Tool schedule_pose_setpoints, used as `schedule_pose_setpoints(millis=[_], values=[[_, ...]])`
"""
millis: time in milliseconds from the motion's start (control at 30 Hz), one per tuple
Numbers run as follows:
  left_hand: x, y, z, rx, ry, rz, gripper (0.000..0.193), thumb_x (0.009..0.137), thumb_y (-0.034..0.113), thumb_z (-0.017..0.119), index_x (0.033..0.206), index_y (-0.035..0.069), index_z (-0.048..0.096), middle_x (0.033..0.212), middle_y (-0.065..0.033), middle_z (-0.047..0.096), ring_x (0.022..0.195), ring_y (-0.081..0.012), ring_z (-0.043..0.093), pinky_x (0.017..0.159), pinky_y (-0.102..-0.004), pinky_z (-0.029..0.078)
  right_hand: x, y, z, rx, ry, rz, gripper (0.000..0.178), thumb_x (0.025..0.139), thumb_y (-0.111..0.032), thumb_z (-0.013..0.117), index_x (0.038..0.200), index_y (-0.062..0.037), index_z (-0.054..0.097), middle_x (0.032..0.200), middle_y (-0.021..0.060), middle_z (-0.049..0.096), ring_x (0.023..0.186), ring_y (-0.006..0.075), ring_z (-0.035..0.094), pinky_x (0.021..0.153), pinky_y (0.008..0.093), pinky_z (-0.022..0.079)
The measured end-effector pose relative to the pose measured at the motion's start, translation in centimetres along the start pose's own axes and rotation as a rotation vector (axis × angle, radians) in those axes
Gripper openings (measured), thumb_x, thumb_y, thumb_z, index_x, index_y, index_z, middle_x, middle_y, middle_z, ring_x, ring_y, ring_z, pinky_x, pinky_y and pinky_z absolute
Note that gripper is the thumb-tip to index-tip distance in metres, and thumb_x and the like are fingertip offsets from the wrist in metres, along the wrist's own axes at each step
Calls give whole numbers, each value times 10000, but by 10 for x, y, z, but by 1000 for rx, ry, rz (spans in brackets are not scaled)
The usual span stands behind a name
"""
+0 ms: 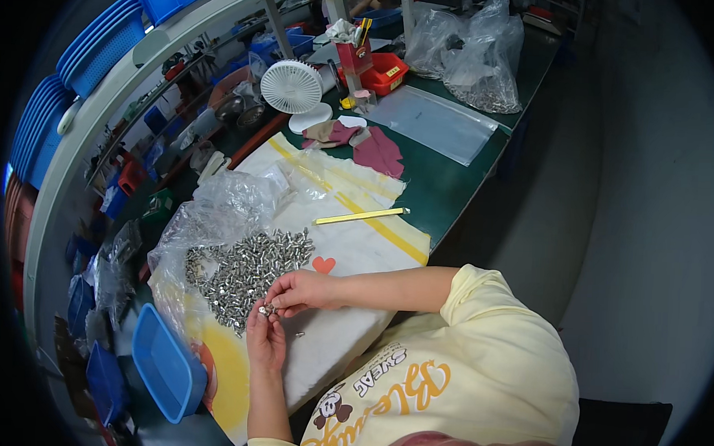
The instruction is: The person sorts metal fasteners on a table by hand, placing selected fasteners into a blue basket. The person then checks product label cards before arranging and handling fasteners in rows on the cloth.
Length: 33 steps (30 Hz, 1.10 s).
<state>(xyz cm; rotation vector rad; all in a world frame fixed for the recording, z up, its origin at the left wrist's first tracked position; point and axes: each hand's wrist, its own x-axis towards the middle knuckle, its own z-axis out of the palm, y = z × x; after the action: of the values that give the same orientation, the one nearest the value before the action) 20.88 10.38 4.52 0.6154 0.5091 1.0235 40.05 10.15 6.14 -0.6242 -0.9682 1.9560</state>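
My left hand (pixel 266 344) is raised at the near edge of a pile of small shiny metal parts (pixel 249 266), its fingers closed around a few similar small metal parts (pixel 267 309). Reaching in from the right, my right hand (pixel 301 290) pinches at the same pieces, and the fingertips of both hands meet there. The exact kind of part is too small to make out. One loose metal part (pixel 300 334) lies on the white and yellow cloth (pixel 333 340) just right of my left hand.
A crumpled clear plastic bag (pixel 224 203) borders the pile's far side. Left stands a blue tray (pixel 167 366). Farther off are a yellow strip (pixel 361 216), maroon gloves (pixel 375 150), a white fan (pixel 292 87), a flat plastic sheet (pixel 435 123) and filled clear bags (pixel 484 66).
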Motion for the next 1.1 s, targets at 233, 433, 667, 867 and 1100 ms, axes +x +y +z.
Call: schedule_pose_setpoints(millis=[233, 433, 667, 867, 1100], values=[[3, 0, 1, -67, -67, -2, 242, 881, -17, 550, 1120, 21, 567, 1019, -96, 626, 860, -148, 644, 741, -226, 574, 2, -8, -6, 146, 17, 84, 176, 878, -69, 595, 1052, -51, 575, 983, 41, 622, 868, 112, 622, 790, 220, 532], [0, -1, 10, -88, -133, -83, 244, 911, 105, 559, 1140, 24, 566, 914, -42, 620, 791, -106, 607, 685, -209, 540, -10, -13, -10, 150, -59, 166, 186, 893, -96, 584, 1075, -59, 566, 951, 21, 611, 814, 81, 597, 763, 212, 517], [-4, -1, 8, -136, -268, -150, 314, 933, 228, 543, 1165, 16, 551, 887, -15, 600, 724, -72, 544, 650, -197, 474, -10, -6, -9, 240, -46, 238, 173, 937, -153, 525, 1076, -53, 548, 928, 13, 593, 780, 65, 562, 719, 205, 502], [-4, 0, 10, -92, -232, -150, 298, 936, 205, 536, 1171, 22, 549, 903, -26, 603, 763, -77, 573, 687, -198, 500, -7, -7, -9, 340, -65, 281, 177, 939, -157, 523, 1070, -39, 543, 923, 20, 590, 774, 70, 562, 693, 203, 501], [-1, -3, 6, -171, -186, -148, 237, 931, 85, 515, 1158, 24, 542, 1007, -83, 625, 918, -136, 631, 800, -238, 549, -7, -6, -9, 340, 13, 259, 191, 938, -134, 516, 1094, -25, 529, 949, 36, 595, 796, 80, 577, 709, 206, 514]])
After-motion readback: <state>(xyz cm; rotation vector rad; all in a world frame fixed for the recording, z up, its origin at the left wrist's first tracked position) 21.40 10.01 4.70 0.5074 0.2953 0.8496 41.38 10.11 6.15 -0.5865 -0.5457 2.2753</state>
